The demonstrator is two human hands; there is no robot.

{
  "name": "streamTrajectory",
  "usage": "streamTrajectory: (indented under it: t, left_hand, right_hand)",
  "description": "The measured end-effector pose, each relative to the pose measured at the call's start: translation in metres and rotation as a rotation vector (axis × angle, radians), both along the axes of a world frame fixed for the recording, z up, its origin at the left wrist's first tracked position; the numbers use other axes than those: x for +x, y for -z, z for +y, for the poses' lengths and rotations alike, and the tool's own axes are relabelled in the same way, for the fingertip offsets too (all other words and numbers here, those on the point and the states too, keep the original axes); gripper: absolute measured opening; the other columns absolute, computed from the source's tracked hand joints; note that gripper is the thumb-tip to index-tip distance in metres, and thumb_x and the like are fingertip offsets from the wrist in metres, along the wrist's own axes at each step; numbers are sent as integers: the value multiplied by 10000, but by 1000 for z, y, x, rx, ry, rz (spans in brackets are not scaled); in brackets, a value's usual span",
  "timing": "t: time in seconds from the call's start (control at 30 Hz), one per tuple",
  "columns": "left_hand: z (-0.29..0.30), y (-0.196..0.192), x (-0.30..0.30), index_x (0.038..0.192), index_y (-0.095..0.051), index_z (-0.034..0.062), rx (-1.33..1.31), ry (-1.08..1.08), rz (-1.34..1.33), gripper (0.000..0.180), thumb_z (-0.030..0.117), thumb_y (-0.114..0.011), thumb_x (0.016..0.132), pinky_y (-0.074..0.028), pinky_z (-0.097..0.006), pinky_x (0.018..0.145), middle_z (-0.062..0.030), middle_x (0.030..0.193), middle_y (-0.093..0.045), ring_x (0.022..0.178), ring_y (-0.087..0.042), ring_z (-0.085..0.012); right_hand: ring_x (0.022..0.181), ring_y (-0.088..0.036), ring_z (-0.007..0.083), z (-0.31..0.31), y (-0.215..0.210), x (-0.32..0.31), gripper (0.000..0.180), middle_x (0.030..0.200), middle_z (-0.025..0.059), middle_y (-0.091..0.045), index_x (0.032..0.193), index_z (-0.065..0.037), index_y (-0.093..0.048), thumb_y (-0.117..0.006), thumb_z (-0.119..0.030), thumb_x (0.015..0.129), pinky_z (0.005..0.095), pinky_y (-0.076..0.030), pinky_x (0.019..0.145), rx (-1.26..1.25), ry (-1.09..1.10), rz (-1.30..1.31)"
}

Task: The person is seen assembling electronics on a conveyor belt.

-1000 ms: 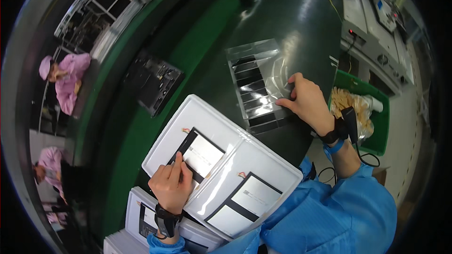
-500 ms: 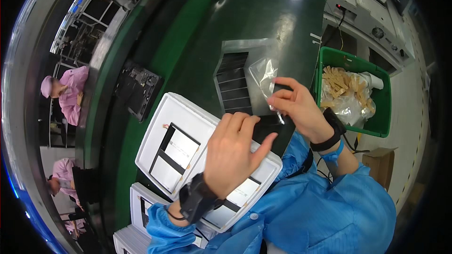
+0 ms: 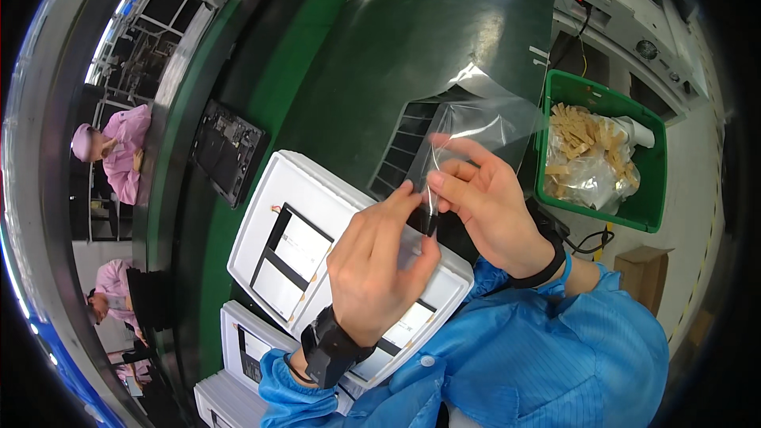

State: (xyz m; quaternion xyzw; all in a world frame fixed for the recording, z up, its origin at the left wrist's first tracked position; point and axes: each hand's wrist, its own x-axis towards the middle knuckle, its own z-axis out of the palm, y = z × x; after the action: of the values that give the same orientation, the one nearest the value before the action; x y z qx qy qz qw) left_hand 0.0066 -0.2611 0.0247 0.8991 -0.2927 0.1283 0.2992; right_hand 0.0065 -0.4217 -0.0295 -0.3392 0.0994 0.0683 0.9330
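Note:
A sheet of clear film (image 3: 495, 120) with a row of black strips (image 3: 406, 143) lies partly lifted and bent over the green bench. My right hand (image 3: 495, 210) pinches a fold of this film between thumb and fingertips. Close against it, my left hand (image 3: 372, 265) has thumb and forefinger closed on a black strip (image 3: 431, 224) at the film's near end. Whether that strip is still joined to the film I cannot tell. Under my left wrist sits a white tray (image 3: 258, 190) holding flat black-and-white packs (image 3: 301, 242).
More white trays (image 3: 230, 396) are at the lower left. An opened laptop chassis (image 3: 228, 147) rests on the dark line to the left. At right stands a green bin (image 3: 658, 182) of tan scraps and clear plastic, near a cardboard box (image 3: 642, 277). People in pink (image 3: 125, 143) sit opposite.
The film's far part has risen off the bench and swung right. My right hand has moved left and up to my left hand, and my left fingers have closed on the black strip.

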Motion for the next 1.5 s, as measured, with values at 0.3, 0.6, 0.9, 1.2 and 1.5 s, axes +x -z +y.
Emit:
streamTrajectory:
  t: [0.3, 0.6, 0.9, 1.2, 1.5]
  left_hand:
    - [7, 1, -6, 1036, -679, -24, -159, -62, 145, 271, -14, -780, 785, -579, -335, 836, -178, 1060, -745, 933, -742, -275]
    - [68, -23, 3, 1038, -627, -16, -516, -74, 36, 122, -50, -656, 924, -505, -347, 966, -221, 1087, -729, 1064, -681, -264]
    - [112, -36, -60, 1059, -644, 17, 206, -22, -261, 388, 358, -718, 891, -575, -367, 755, -155, 1067, -744, 949, -703, -338]
    - [112, -10, -78, 1004, -688, 36, 319, -14, -428, 333, 358, -705, 923, -605, -360, 756, -150, 1015, -755, 928, -721, -314]
    - [120, 8, -106, 993, -734, 43, 363, -17, -383, 351, 363, -784, 858, -510, -270, 629, -39, 780, -672, 720, -642, -195]
  right_hand:
    - [851, -649, 127, 12, -6, -5, 520, 946, 90, -653, 1387, 37, -432, -691, -17, 939, 256, -551, 797, -82, 43, -52]
    - [789, -637, 88, -6, 14, 29, 552, 914, 45, -665, 1367, 81, -471, -729, 10, 885, 205, -494, 683, -290, 46, -85]
    - [843, -639, 207, -52, 46, 69, 393, 1040, 114, -666, 1217, -31, -639, -648, 45, 831, 303, -521, 791, -1841, 326, -584]
    - [951, -621, 226, -8, -50, -10, 226, 1057, 138, -653, 1112, 15, -660, -646, -94, 915, 308, -484, 843, -1434, 301, -832]
    - [679, -696, 122, 31, -50, -29, 12, 827, 92, -715, 874, 41, -721, -720, 53, 873, 216, -547, 573, -766, -725, -256]
